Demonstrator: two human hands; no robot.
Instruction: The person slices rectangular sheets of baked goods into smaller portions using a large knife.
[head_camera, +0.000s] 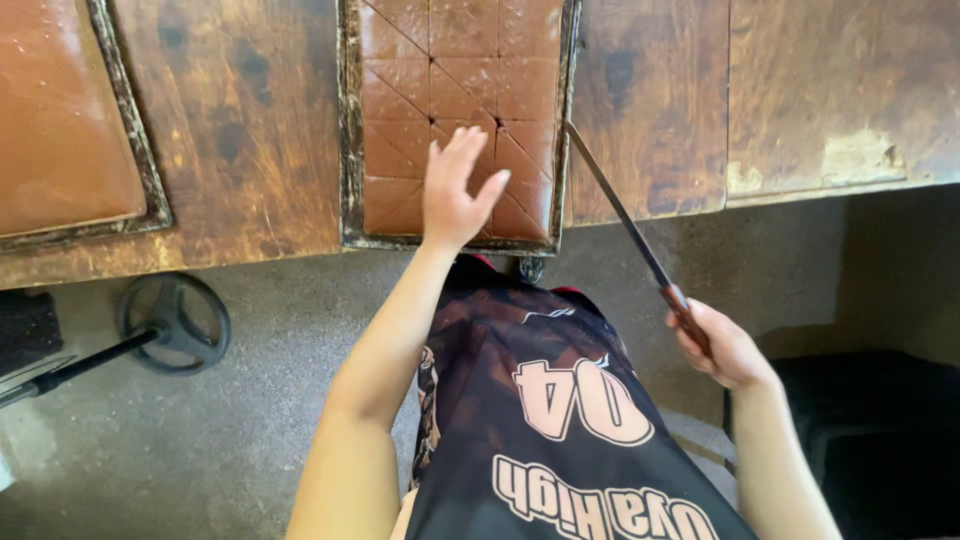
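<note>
Inside the metal tray (349, 150), cut brown slab (460, 60) under left hand (452, 195).

Trays: 2 dark metal trays, 1 at centre (349, 130) and 1 at far left (135, 150), each holding 1 brown slab
Cut slab (465, 60): 1, scored into squares and triangles
Uncut slab (55, 110): 1
Knives: 1 long blade (620, 215)
Hands: 2, left hand (455, 195) and right hand (725, 350)
Wooden tables: 1 (240, 130)
Round metal bases on floor: 1 (175, 320)
</note>
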